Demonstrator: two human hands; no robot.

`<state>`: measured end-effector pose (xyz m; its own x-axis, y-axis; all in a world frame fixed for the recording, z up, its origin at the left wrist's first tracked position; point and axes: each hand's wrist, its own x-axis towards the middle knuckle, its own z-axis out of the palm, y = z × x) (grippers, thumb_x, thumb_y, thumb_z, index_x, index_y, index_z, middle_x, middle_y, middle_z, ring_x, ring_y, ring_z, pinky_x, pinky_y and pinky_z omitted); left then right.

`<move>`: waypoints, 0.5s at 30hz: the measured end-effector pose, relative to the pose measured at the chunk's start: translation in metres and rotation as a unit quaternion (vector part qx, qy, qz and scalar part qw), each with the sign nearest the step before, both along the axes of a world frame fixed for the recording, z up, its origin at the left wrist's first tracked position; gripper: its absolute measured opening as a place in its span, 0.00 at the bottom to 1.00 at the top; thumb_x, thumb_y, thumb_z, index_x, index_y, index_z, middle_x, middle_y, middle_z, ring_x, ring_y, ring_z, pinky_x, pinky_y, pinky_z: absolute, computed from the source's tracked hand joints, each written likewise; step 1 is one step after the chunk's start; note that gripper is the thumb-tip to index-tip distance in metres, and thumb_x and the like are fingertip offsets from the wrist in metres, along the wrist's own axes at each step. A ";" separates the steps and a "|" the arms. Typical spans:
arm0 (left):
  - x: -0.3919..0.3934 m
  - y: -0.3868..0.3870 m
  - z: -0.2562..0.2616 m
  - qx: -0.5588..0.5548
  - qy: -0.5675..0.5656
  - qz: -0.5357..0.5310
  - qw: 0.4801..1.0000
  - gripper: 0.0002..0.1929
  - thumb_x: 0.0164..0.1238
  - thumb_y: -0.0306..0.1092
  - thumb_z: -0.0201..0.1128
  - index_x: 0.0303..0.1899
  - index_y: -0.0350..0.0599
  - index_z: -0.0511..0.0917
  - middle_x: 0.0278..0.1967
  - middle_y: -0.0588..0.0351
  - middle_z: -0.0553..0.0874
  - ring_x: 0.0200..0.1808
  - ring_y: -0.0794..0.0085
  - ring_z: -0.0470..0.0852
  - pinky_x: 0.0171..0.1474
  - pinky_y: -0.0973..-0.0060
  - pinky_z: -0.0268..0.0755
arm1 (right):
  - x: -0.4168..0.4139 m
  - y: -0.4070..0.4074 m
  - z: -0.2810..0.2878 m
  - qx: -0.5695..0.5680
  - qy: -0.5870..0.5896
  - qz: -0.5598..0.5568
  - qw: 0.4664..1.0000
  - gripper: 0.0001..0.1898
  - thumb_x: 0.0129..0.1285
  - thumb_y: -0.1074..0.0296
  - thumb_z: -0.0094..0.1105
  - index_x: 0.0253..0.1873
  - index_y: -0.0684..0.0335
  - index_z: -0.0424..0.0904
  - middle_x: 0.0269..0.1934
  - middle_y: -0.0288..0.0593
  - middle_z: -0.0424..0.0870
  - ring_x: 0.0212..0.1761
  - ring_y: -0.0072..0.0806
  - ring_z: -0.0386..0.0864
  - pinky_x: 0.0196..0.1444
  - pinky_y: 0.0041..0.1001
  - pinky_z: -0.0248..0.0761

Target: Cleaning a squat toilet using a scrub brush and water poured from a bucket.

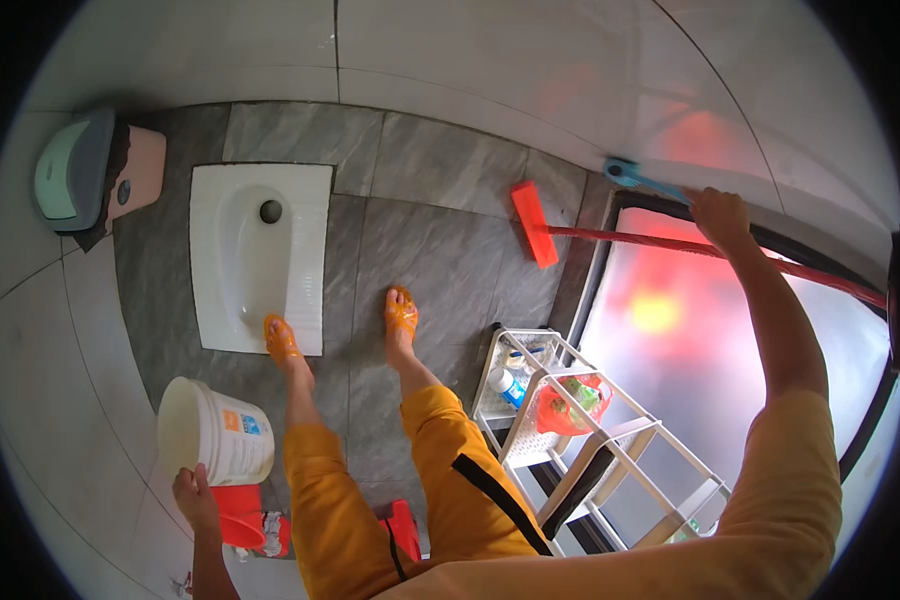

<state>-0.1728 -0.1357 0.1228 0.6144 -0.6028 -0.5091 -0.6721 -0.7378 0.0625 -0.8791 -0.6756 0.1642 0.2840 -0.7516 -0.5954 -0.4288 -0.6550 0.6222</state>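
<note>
My right hand (720, 217) grips the handle of a blue scrub brush (649, 182), whose head is at the light wall tiles, just above the dark door frame. On the left side, my left hand (197, 496) holds the rim of a white plastic bucket (244, 442) that bears printed labels. The bucket is tilted, with its mouth facing left; what it contains cannot be made out. A white squat toilet (259, 259) is set in the grey floor, and one of my feet, in an orange sandal (281, 339), rests on its near edge.
A red broom or squeegee (534, 225) leans past the frosted glass door (667, 360). A white shelf rack (607, 435) holds bottles and a red plastic bag (570, 409). At left hangs a lidded bin (82, 176). Below the bucket sits a red container (240, 517).
</note>
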 end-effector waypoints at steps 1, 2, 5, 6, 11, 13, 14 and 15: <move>-0.006 -0.002 0.004 0.003 -0.001 0.000 1.000 0.18 0.66 0.42 0.54 0.25 0.37 0.66 0.25 0.47 0.72 0.30 0.54 0.70 0.34 0.60 0.61 | 0.013 0.004 0.002 0.003 -0.001 0.000 1.000 0.16 0.60 0.61 0.54 0.54 0.42 0.72 0.28 0.39 0.78 0.27 0.33 0.80 0.27 0.32 0.72; -0.006 -0.011 0.012 0.022 -0.018 -0.020 0.999 0.17 0.66 0.42 0.54 0.25 0.37 0.66 0.25 0.47 0.72 0.30 0.54 0.70 0.35 0.60 0.61 | 0.031 0.008 0.006 0.012 -0.047 -0.001 0.999 0.16 0.60 0.61 0.53 0.54 0.42 0.71 0.29 0.38 0.78 0.27 0.33 0.80 0.28 0.32 0.72; -0.007 -0.026 0.019 0.051 -0.025 -0.046 0.997 0.17 0.66 0.41 0.54 0.25 0.37 0.66 0.25 0.47 0.72 0.30 0.54 0.70 0.35 0.60 0.61 | 0.021 0.001 0.010 0.012 -0.078 -0.018 0.997 0.17 0.61 0.60 0.52 0.55 0.42 0.71 0.29 0.37 0.78 0.27 0.34 0.80 0.28 0.33 0.72; -0.007 -0.031 0.016 0.058 -0.019 -0.045 0.997 0.17 0.66 0.41 0.54 0.25 0.37 0.66 0.25 0.47 0.72 0.30 0.54 0.70 0.35 0.60 0.61 | 0.013 -0.008 0.011 0.000 -0.067 -0.028 0.997 0.17 0.60 0.60 0.53 0.56 0.41 0.70 0.29 0.37 0.78 0.27 0.34 0.79 0.27 0.32 0.72; -0.019 -0.043 0.018 0.026 -0.036 -0.082 0.996 0.16 0.66 0.41 0.54 0.25 0.37 0.66 0.24 0.47 0.72 0.30 0.54 0.70 0.35 0.60 0.61 | 0.022 0.005 -0.007 -0.002 -0.072 0.013 0.997 0.18 0.60 0.60 0.54 0.56 0.41 0.70 0.29 0.37 0.77 0.26 0.33 0.79 0.26 0.32 0.72; -0.017 -0.043 0.021 0.014 -0.033 -0.077 0.996 0.16 0.66 0.41 0.55 0.25 0.37 0.67 0.24 0.47 0.72 0.30 0.54 0.70 0.35 0.60 0.61 | 0.039 0.007 -0.003 0.011 -0.129 -0.005 0.992 0.17 0.60 0.60 0.53 0.55 0.41 0.70 0.29 0.37 0.78 0.27 0.33 0.80 0.28 0.32 0.72; -0.015 -0.039 0.021 0.016 -0.037 -0.068 0.997 0.16 0.66 0.40 0.55 0.25 0.37 0.66 0.24 0.47 0.72 0.29 0.54 0.70 0.35 0.61 0.61 | 0.036 0.003 -0.004 0.013 -0.127 -0.019 0.992 0.17 0.60 0.59 0.53 0.55 0.41 0.71 0.29 0.38 0.77 0.28 0.33 0.79 0.29 0.34 0.72; -0.018 -0.034 0.019 0.014 -0.040 -0.055 0.998 0.16 0.66 0.40 0.55 0.25 0.37 0.66 0.23 0.47 0.71 0.28 0.54 0.70 0.34 0.61 0.61 | 0.031 -0.006 -0.002 0.012 -0.124 -0.028 0.992 0.16 0.60 0.59 0.52 0.55 0.42 0.71 0.28 0.38 0.77 0.29 0.34 0.79 0.30 0.35 0.72</move>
<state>-0.1912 -0.1693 0.1421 0.5849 -0.6550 -0.4784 -0.7511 -0.6600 -0.0146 -0.8486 -0.6813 0.1625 0.3816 -0.7569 -0.5306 -0.6029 -0.6389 0.4778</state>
